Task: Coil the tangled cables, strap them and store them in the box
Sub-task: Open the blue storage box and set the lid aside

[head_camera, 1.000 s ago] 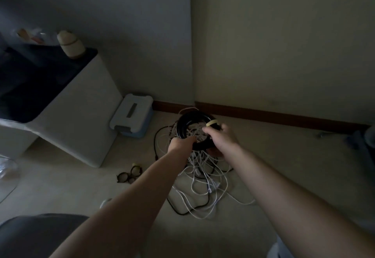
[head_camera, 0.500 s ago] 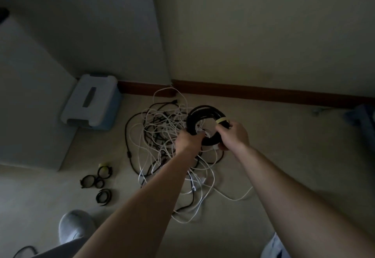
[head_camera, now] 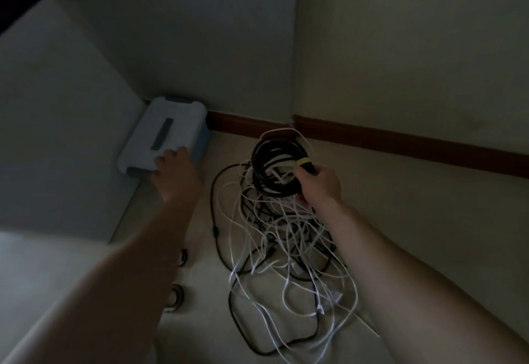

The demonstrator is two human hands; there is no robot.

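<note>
Dim light falls over a pale floor [head_camera: 400, 220] that meets two plain walls, with a dark wooden baseboard [head_camera: 400, 143] running along its far edge.

At the floor's far left, pushed against a white cabinet [head_camera: 57, 134], sits the storage box [head_camera: 169, 134]: a pale lid with a dark slot down its middle over a blue body, lid on. My left hand [head_camera: 174, 174] rests on the lid's near right corner with the fingers laid across the top. It is blurred, and I cannot tell whether they curl round the edge.

My right hand [head_camera: 319, 183] grasps the coiled black cable [head_camera: 274, 169], held upright above the floor near the corner where the walls meet. The coil is a thick round hoop of several turns, bound by a yellow strap [head_camera: 304, 161] just beside my thumb and fingers, which pinch the hoop at its right side. Pale strands show through its open middle.

Below and in front of the coil lies the tangled heap [head_camera: 286, 249] of thin white and black cables, looping loosely across the middle of the floor, one black line sweeping wide round its left side and down toward the near edge.

Beside my left forearm, two small black coils [head_camera: 176, 296] lie on the floor, partly hidden by the arm.
</note>
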